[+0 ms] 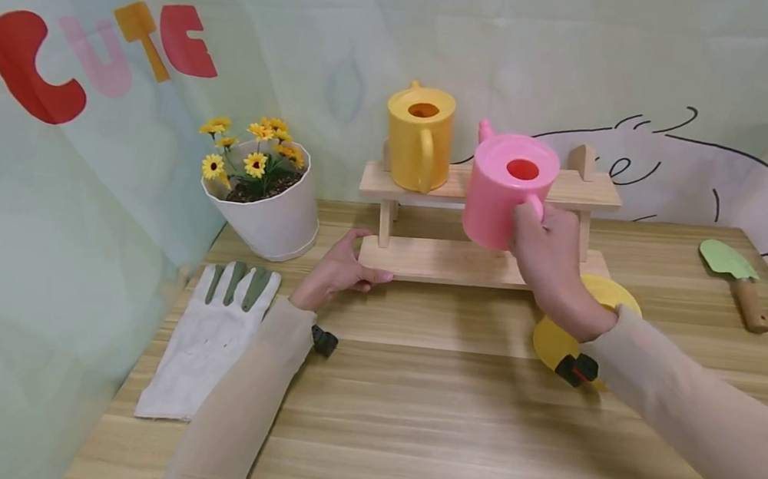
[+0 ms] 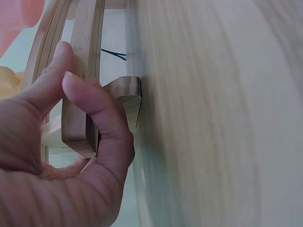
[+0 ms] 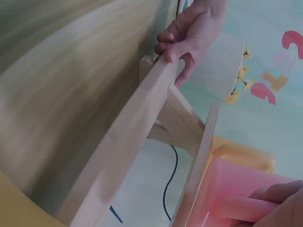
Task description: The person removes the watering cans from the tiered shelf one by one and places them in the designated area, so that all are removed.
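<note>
A pink watering can (image 1: 489,192) is held upright by its handle in my right hand (image 1: 551,267), at the upper tier of a two-tier wooden shelf (image 1: 437,262). Whether its base touches that tier cannot be told. My left hand (image 1: 343,268) grips the left end of the lower board; the left wrist view shows its thumb and fingers (image 2: 109,113) curled round the wood. On the upper tier's left side stands a yellow watering can (image 1: 403,149). Another yellow object (image 1: 548,340), partly hidden by my right wrist, sits on the table.
A white pot (image 1: 274,221) of yellow flowers stands left of the shelf. Nearer lies a white glove with green fingertips (image 1: 206,353). At the far right is a small trowel (image 1: 749,302) with a green blade and wooden handle. A printed cloth (image 1: 349,28) hangs behind the table.
</note>
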Action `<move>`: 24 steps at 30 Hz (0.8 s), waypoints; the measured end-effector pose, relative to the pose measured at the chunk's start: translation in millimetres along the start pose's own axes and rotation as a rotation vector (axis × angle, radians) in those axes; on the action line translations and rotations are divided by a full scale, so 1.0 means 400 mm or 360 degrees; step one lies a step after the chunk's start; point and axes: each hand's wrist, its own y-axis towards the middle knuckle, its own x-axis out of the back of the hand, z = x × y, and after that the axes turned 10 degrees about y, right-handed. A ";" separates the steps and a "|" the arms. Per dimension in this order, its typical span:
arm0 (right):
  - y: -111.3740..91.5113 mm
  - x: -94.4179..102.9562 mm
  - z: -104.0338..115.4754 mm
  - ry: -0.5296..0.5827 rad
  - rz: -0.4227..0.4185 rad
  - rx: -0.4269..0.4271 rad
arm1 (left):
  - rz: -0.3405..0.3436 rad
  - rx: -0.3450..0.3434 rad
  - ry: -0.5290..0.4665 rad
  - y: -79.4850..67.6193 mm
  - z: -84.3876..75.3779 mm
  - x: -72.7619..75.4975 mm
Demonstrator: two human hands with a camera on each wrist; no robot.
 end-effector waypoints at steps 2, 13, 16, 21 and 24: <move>-0.013 0.005 0.000 -0.0012 -0.0008 -0.0031 | 0.0004 -0.0002 -0.0001 0.000 0.001 -0.001; -0.082 0.029 -0.006 -0.0013 0.0033 -0.0100 | 0.0000 0.0001 0.0001 0.000 -0.002 0.000; -0.100 0.035 -0.012 -0.0001 0.0045 -0.0085 | 0.0002 0.0002 0.0004 0.002 -0.001 0.000; -0.130 0.044 -0.028 0.0029 0.0030 -0.0121 | -0.0001 0.0014 0.0015 0.004 -0.002 0.000; -0.148 0.048 -0.035 0.0005 0.0021 -0.0156 | -0.0006 0.0019 0.0018 0.003 -0.002 -0.001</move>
